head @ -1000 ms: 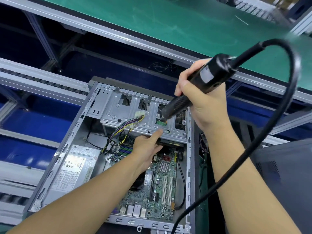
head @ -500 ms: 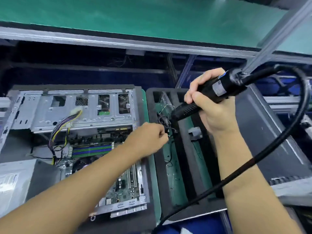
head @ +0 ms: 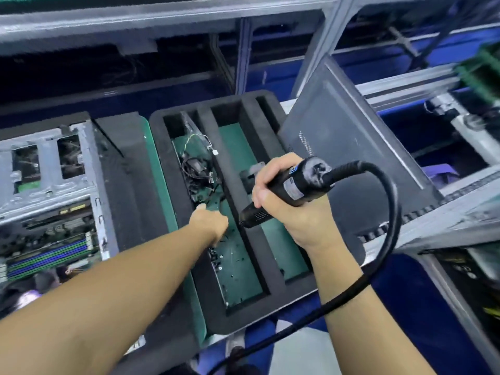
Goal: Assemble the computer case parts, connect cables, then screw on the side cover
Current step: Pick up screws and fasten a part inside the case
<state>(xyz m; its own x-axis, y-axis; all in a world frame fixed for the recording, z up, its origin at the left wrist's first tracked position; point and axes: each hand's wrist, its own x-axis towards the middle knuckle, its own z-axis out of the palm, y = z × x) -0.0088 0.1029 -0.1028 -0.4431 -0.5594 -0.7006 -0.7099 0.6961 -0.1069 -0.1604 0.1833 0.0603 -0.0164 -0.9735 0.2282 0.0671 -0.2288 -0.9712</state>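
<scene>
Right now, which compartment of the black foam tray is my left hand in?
The long left compartment, holding black cables and loose screws; your left hand reaches into it. The one beside it holds a grey part.

The left hand (head: 209,223) and right hand (head: 281,209) are bare. The left forearm (head: 121,280) and right forearm (head: 351,307) are bare too, uncovered all the way to the picture's lower edge.

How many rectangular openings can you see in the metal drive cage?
2. One opening sits near the picture's left edge, the other just right of it. The drive cage runs off-frame leftward, so more may be hidden.
</scene>
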